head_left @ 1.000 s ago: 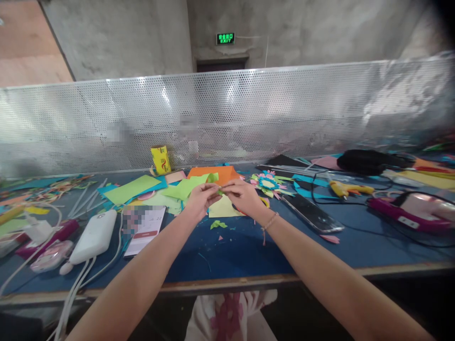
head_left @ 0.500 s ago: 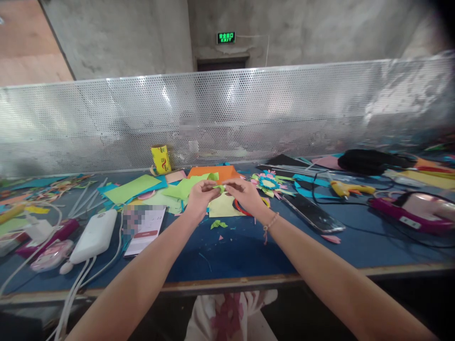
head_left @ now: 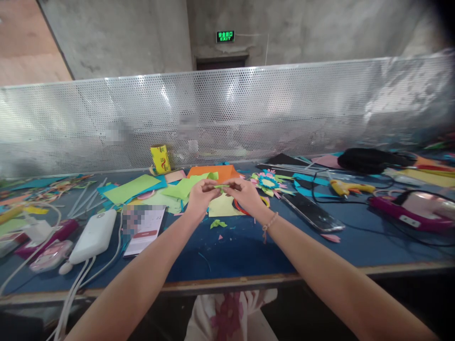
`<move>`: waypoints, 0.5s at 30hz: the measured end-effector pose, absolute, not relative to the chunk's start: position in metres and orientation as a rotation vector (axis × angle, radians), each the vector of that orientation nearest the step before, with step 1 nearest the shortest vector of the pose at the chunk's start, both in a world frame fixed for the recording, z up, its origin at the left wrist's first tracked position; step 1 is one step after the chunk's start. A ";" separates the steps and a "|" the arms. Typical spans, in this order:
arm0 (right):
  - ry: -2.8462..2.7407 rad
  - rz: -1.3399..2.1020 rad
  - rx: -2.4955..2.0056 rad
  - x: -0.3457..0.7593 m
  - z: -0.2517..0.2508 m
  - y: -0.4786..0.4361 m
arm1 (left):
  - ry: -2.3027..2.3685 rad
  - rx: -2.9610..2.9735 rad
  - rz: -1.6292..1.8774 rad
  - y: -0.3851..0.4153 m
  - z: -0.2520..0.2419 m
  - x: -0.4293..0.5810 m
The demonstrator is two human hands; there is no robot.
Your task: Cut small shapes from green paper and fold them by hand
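Between the fingertips of both hands is a small piece of green paper (head_left: 220, 187), held above the blue table. My left hand (head_left: 202, 195) pinches its left side, and my right hand (head_left: 243, 193) pinches its right side. Fingers partly cover the piece, so its exact shape is hard to make out. Below the hands lies a folded green paper leaf (head_left: 218, 223). Pale yellow paper (head_left: 224, 207) and red-handled scissors (head_left: 239, 206), mostly hidden by my right hand, lie under the wrists. A layered paper flower (head_left: 268, 182) in blue, pink and cream sits to the right.
Coloured sheets (head_left: 133, 188) are heaped at left and an orange sheet (head_left: 213, 173) behind. A white power bank (head_left: 94, 236) with cables and a lit phone (head_left: 145, 237) stand left. Right are a dark phone (head_left: 313, 213) and a yellow glue gun (head_left: 350, 188). A perforated metal screen (head_left: 249, 113) bounds the back.
My right fingertips have moved slightly left, closer to my left fingertips, and the green paper between them shows a flatter, narrower edge. Other things lie as before.
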State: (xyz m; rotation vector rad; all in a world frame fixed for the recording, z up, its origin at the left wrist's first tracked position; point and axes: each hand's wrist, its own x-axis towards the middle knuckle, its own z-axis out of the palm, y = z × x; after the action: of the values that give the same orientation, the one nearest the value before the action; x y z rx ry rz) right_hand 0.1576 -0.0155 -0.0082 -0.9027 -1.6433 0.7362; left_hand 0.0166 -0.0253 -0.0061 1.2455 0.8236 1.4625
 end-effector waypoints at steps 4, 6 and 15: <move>-1.665 0.711 -0.903 0.158 -0.008 -0.016 | 0.840 1.262 1.461 -0.024 -0.007 0.017; -1.667 0.701 -0.912 0.158 -0.008 -0.016 | 0.850 1.278 1.464 -0.024 -0.007 0.016; -1.657 0.649 -0.936 0.157 -0.007 -0.018 | 0.869 1.399 1.527 -0.024 -0.008 0.017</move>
State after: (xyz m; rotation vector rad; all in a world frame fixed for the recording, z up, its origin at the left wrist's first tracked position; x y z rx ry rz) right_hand 0.1569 -0.0181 -0.0066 -0.9362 -1.6570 0.6486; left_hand 0.0168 -0.0236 -0.0082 1.3986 0.8691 1.5268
